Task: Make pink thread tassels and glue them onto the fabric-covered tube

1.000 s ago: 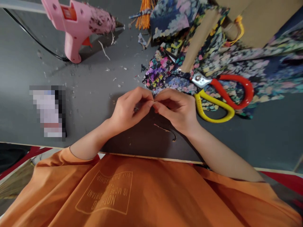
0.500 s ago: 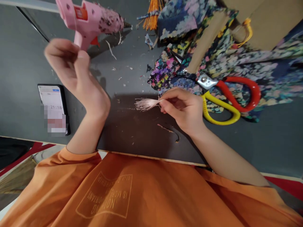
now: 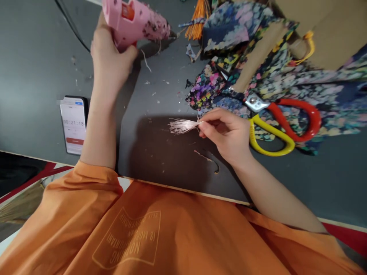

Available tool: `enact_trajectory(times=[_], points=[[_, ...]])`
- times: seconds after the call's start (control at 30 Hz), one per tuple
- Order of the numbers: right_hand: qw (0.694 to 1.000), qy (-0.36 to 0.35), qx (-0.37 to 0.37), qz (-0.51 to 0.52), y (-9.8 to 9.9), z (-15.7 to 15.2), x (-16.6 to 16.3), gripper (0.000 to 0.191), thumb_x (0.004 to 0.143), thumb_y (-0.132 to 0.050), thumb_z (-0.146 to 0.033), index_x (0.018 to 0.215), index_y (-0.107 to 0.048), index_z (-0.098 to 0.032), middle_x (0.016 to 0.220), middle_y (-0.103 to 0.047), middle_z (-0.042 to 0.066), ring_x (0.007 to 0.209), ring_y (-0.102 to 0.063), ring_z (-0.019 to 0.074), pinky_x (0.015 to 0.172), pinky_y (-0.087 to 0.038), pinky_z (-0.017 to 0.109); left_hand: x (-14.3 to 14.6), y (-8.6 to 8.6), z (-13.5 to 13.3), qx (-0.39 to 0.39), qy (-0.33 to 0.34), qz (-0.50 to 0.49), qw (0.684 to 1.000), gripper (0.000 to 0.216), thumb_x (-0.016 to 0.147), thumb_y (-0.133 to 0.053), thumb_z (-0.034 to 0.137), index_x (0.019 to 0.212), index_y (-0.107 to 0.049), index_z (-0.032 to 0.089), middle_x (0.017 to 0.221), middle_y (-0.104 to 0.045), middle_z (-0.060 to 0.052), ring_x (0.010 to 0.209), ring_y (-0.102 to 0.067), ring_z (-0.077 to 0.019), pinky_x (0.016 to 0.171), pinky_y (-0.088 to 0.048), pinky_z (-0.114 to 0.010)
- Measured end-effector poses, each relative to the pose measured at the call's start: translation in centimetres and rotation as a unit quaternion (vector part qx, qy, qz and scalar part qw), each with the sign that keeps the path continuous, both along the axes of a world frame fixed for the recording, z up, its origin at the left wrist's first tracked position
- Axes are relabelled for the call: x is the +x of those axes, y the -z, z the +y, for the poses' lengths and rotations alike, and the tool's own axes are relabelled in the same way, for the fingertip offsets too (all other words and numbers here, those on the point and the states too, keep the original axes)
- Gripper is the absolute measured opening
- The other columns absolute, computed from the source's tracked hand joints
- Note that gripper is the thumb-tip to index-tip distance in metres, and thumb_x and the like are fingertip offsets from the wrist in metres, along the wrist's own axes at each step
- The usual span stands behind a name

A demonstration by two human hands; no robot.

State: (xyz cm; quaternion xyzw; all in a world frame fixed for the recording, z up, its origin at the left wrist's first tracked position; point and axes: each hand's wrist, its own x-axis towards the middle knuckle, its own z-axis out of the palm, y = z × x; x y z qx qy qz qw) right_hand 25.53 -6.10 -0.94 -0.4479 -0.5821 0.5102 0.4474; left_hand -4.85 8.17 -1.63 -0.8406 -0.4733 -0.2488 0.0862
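Observation:
My left hand (image 3: 110, 53) is wrapped round the handle of a pink glue gun (image 3: 133, 23). Its thumb lies on the near side, and most of the fingers are hidden behind the handle. The dark nozzle points right, with glue strings hanging near it. My right hand (image 3: 226, 133) is closed in a pinch on the tied end of a pale pink tassel (image 3: 183, 126), whose loose threads fan out to the left above the dark table. Just right of this hand lie scissors (image 3: 258, 103) with one red and one yellow handle, resting on floral fabric (image 3: 304, 82).
A phone (image 3: 73, 128) with a running timer lies left of my left forearm. At the back are an orange tassel (image 3: 197, 19), brown cardboard (image 3: 329, 30) and a yellow tassel (image 3: 308, 44). Glue scraps and a thin dark strip (image 3: 212, 164) dot the table (image 3: 160, 156).
My left hand has gone from touching the glue gun's handle end with its fingertips to closing round the handle. The right hand keeps the tassel in nearly the same place.

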Motion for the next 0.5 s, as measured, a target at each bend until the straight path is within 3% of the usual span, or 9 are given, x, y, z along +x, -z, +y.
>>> enact_trajectory(times=[0.03, 0.07, 0.13, 0.2, 0.27, 0.37, 0.5], points=[[1.000, -0.002, 0.001, 0.001, 0.0, 0.0, 0.0, 0.005, 0.083, -0.066, -0.018, 0.081, -0.070, -0.020, 0.072, -0.062, -0.001, 0.058, -0.051, 0.0076, 0.051, -0.040, 0.024, 0.7, -0.9, -0.5, -0.060, -0.129, -0.089, 0.986, 0.040, 0.082, -0.062, 0.003, 0.070, -0.028, 0.020, 0.090, -0.045, 0.008, 0.081, -0.045, 0.0048, 0.069, -0.046, -0.009], [1.000, -0.004, 0.001, 0.002, 0.0, 0.0, 0.0, 0.006, 0.083, -0.066, -0.018, 0.080, -0.070, -0.020, 0.072, -0.062, -0.001, 0.058, -0.051, 0.0075, 0.051, -0.040, 0.024, 1.6, -2.0, -1.3, -0.125, -0.203, -0.108, 0.965, 0.038, 0.083, -0.059, 0.005, 0.069, -0.026, 0.019, 0.087, -0.042, 0.007, 0.078, -0.039, 0.0026, 0.072, -0.045, -0.013], [1.000, -0.007, 0.000, 0.008, 0.0, 0.0, 0.1, 0.006, 0.083, -0.066, -0.017, 0.080, -0.069, -0.020, 0.073, -0.062, -0.001, 0.058, -0.052, 0.0075, 0.051, -0.040, 0.024, 3.5, -4.6, -2.9, -0.208, -0.277, -0.075, 0.935, 0.037, 0.079, -0.058, 0.006, 0.064, -0.026, 0.018, 0.081, -0.037, 0.005, 0.070, -0.029, -0.0025, 0.064, -0.037, -0.022], [1.000, -0.009, -0.003, 0.013, 0.0, 0.0, 0.1, 0.006, 0.083, -0.066, -0.017, 0.081, -0.070, -0.020, 0.075, -0.063, -0.001, 0.059, -0.052, 0.0074, 0.052, -0.040, 0.024, 5.0, -6.9, -4.3, -0.281, -0.295, -0.008, 0.913, 0.036, 0.070, -0.060, 0.007, 0.061, -0.027, 0.018, 0.070, -0.031, 0.003, 0.060, -0.017, -0.0073, 0.054, -0.023, -0.032], [1.000, -0.009, -0.005, 0.017, 0.1, -0.1, 0.2, 0.005, 0.083, -0.067, -0.017, 0.082, -0.070, -0.021, 0.076, -0.064, -0.001, 0.060, -0.053, 0.0076, 0.052, -0.041, 0.025, 5.6, -8.4, -5.2, -0.274, -0.311, 0.034, 0.909, 0.036, 0.069, -0.061, 0.010, 0.061, -0.026, 0.019, 0.067, -0.029, 0.001, 0.058, -0.014, -0.0101, 0.056, -0.019, -0.035], [1.000, -0.012, -0.004, 0.014, 0.2, -0.1, 0.2, 0.005, 0.083, -0.066, -0.017, 0.082, -0.070, -0.020, 0.077, -0.065, 0.000, 0.060, -0.053, 0.0076, 0.053, -0.041, 0.025, 5.3, -9.6, -6.1, -0.282, -0.329, 0.094, 0.896, 0.039, 0.064, -0.064, 0.014, 0.058, -0.026, 0.020, 0.058, -0.025, 0.001, 0.054, -0.011, -0.0111, 0.055, -0.018, -0.035], [1.000, -0.013, 0.000, 0.008, 0.2, -0.1, 0.2, 0.006, 0.083, -0.066, -0.016, 0.082, -0.069, -0.021, 0.076, -0.064, -0.001, 0.060, -0.052, 0.0074, 0.052, -0.040, 0.024, 4.6, -10.6, -6.7, -0.331, -0.273, 0.144, 0.892, 0.041, 0.069, -0.069, 0.029, 0.053, -0.032, 0.020, 0.049, -0.024, 0.002, 0.049, -0.014, -0.0082, 0.055, -0.025, -0.031]])
